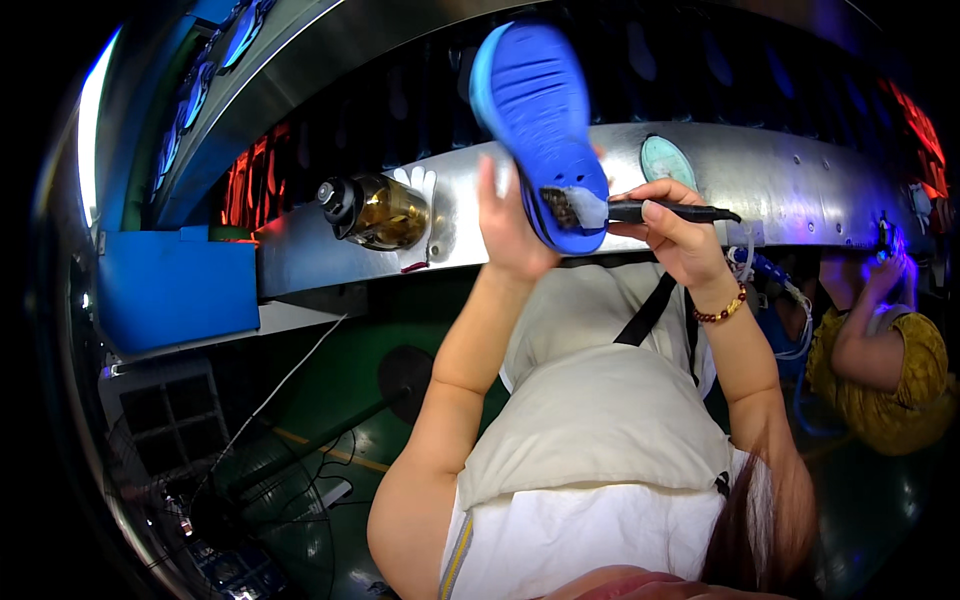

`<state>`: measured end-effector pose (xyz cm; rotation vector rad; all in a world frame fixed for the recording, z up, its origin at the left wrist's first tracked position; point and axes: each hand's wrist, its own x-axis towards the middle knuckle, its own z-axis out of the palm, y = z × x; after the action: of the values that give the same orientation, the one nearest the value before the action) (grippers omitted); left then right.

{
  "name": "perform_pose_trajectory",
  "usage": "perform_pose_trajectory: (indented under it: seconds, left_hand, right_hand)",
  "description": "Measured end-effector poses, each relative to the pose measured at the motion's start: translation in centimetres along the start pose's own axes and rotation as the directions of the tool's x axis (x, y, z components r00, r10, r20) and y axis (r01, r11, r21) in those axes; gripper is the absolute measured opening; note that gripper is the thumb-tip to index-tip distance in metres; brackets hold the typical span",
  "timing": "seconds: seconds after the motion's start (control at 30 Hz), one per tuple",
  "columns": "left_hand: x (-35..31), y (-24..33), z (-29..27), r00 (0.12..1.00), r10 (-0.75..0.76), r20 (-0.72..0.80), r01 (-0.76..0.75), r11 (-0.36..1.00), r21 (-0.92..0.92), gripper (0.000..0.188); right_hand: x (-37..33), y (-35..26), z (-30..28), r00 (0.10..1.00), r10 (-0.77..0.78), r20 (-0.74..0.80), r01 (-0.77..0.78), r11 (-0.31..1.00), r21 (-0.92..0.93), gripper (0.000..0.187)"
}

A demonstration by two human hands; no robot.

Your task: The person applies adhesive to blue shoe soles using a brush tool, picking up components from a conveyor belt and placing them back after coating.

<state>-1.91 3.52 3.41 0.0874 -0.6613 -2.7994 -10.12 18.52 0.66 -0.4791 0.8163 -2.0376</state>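
My left hand [512, 222] supports a blue shoe sole [535, 95] from its left side, with some fingers hidden behind it. The sole is held up over the metal ledge, its ridged toe end farthest from me. My right hand [680, 228] grips a brush by its black handle [670, 211]. At the tip of that handle, a pale, dark-edged brush head [575, 207] lies against the heel end of the sole. A pale green sole-shaped piece [667, 162] rests on the ledge beyond my right hand.
On the steel ledge [790, 190], left of my hands, lie a bottle of amber liquid [390, 212] and a white glove [425, 190]. Dark conveyor slots with soles run behind. A blue box [180, 290] stands left. Another person in yellow [895, 375] works at right.
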Motion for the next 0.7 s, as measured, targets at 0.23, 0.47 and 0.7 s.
perform_pose_trajectory:
  seconds: [0.23, 0.47, 0.7]
  left_hand:
    - [-0.6, 0.3, -3.9, 0.981, -0.192, 0.029, 0.18, 0.955, 0.236, 0.054]
    - [-0.2, 1.8, -2.9, 0.905, -0.422, -0.053, 0.412, 0.839, 0.355, 0.045]
    - [-0.9, 3.3, -1.8, 0.808, -0.578, -0.114, 0.559, 0.691, 0.458, 0.045]
  right_hand:
    - [-0.4, -3.7, 2.0, 0.945, 0.139, 0.295, 0.12, 0.693, -0.711, 0.021]
    - [0.2, -3.7, 1.7, 0.852, 0.121, 0.51, 0.347, 0.598, -0.722, 0.019]
    - [0.9, -6.0, 1.9, 0.823, 0.141, 0.55, 0.397, 0.55, -0.735, 0.018]
